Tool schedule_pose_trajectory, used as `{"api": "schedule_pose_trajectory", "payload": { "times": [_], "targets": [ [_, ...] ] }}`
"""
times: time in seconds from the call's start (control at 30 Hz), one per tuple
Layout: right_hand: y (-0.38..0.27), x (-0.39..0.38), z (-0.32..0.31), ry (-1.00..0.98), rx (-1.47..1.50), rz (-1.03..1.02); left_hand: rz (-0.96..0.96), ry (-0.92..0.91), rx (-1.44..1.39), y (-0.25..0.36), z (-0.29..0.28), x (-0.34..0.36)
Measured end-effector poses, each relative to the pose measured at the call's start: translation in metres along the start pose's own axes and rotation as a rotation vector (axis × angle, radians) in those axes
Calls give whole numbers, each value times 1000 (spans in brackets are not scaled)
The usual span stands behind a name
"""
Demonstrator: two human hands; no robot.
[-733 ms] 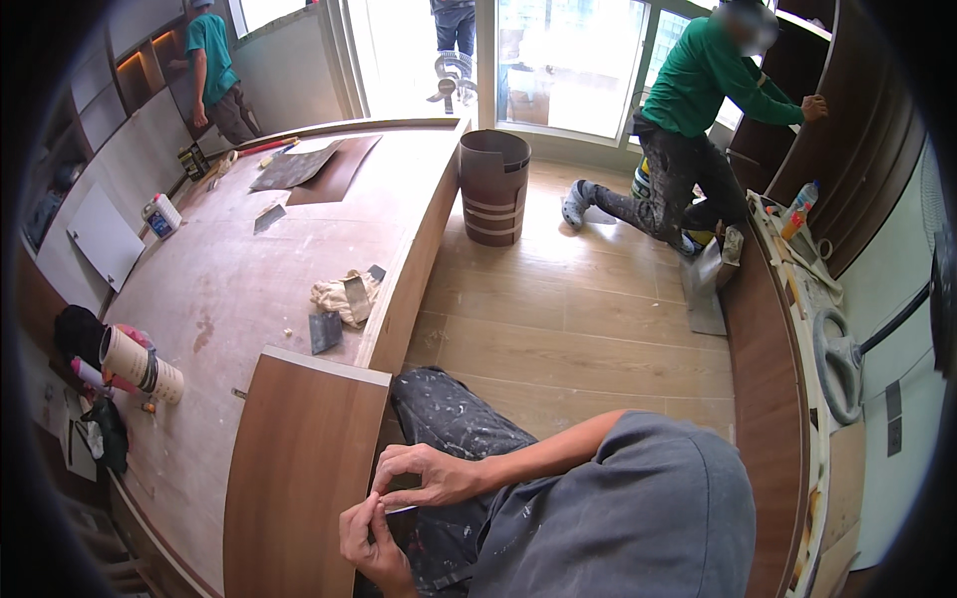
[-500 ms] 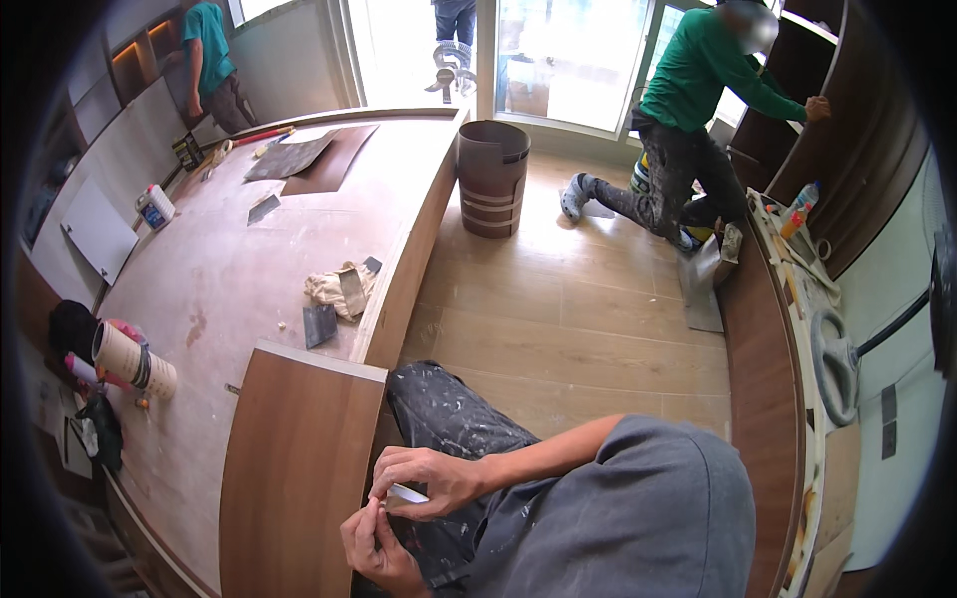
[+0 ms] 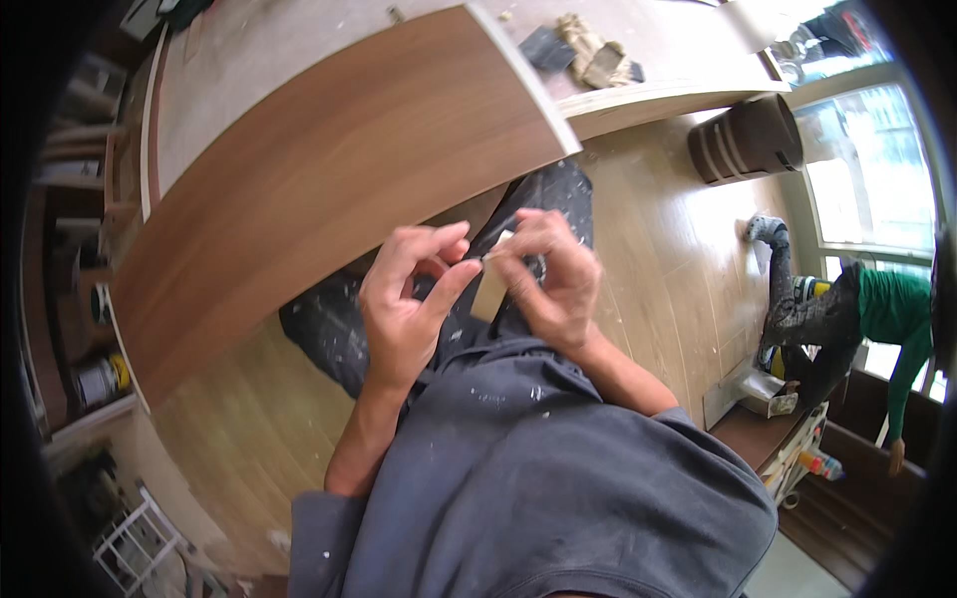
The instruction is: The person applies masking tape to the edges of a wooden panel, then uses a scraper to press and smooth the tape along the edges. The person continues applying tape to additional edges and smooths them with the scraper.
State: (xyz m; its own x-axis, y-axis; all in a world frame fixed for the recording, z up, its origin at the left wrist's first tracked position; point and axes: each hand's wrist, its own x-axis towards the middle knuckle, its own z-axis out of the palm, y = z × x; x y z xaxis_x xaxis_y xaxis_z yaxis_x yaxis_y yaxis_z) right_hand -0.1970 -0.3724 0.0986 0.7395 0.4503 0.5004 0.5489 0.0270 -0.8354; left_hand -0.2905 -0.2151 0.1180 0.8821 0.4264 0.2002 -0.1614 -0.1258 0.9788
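The person is sitting low with both hands raised in front of the chest, working a small pale strip (image 3: 490,289) — it looks like a short length of light edging or tape. The left hand (image 3: 409,299) is pinching the strip's top end between thumb and forefinger, its other fingers curled loosely above. The right hand (image 3: 550,281) is closing round the same top end from the other side, fingers bent over it, so the strip is hanging down between the two palms over the paint-flecked dark trousers (image 3: 439,329).

Compared with the moment before, the head has swung hard: the brown wooden panel (image 3: 329,189) that was standing at the lower left is now stretching across the upper left of the view, just beyond the hands, and the hands themselves are showing far larger and nearer the middle. The strip, earlier a small sliver between the fingertips, is now showing more of its length.

On the pale platform's (image 3: 638,100) far edge a pair of work gloves (image 3: 596,55) is lying — beside a dark scrap. A round striped bin (image 3: 746,140) is standing on the plank floor, and a co-worker in a green top (image 3: 892,309) is kneeling at the right.
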Motion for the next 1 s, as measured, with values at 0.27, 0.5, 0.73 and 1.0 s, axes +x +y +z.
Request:
{"api": "schedule_pose_trajectory", "payload": {
  "times": [0.27,0.5,0.73,1.0],
  "targets": [
    [-2,-2,0,-8,99,116,-63,-97,-132,-2,-7,-1],
    [-4,0,3,-33,108,67,32,-125,27,7,-10,6],
    [-8,2,4,-72,37,3,75,8,153,13,-4,-1],
    [-11,0,15,20,129,-8,185,172,194,8,17,-16]
  ]
}}
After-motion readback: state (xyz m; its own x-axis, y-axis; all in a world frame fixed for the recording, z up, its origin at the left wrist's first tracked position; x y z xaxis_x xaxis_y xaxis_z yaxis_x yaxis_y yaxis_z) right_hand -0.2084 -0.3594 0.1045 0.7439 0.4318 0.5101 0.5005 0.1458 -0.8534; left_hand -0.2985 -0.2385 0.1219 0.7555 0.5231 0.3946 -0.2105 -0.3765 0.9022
